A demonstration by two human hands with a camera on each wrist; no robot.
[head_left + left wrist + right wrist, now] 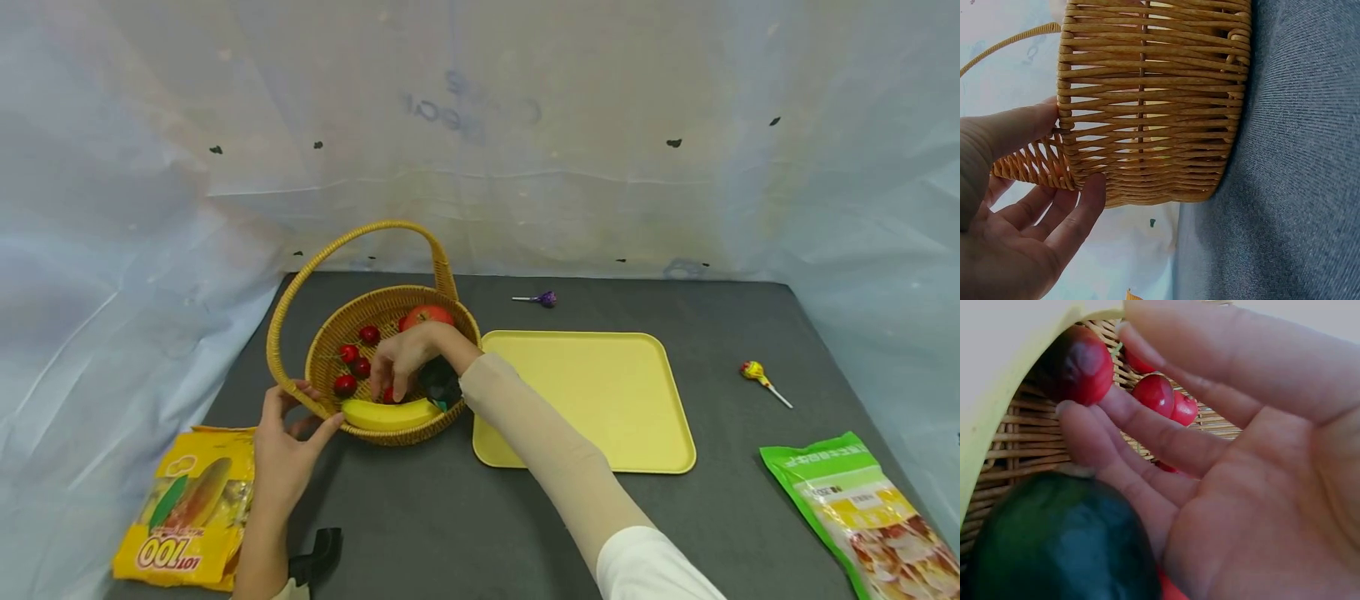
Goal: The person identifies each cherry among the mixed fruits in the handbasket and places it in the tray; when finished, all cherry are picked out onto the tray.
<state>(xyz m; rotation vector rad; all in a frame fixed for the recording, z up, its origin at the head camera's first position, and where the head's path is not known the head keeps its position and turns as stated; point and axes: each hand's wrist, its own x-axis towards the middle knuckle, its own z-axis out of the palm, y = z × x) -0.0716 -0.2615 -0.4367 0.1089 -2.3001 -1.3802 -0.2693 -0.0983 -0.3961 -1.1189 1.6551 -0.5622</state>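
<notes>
- Gray table [420, 517] with pale plastic sheets hung behind it is what we see.
- We see a woven basket [330, 354] on the table's left part, with a banana [386, 414], red cherries [347, 353] and a tomato [427, 316] inside.
- Our right hand [405, 357] reaches into the basket, fingers loose, touching a cherry [1079, 365] beside a dark green fruit [1060, 544], gripping nothing.
- Our left hand [285, 446] lies flat and relaxed against the basket's near rim.
- Just right of the basket lies a yellow tray [600, 400].
- A yellow snack bag [187, 508] sits near our left hand.

The wicker basket [322, 367] is rough woven cane, its cherries [1155, 394] glossy (banana [390, 414] smooth), the desk [637, 533] matt cloth.
</notes>
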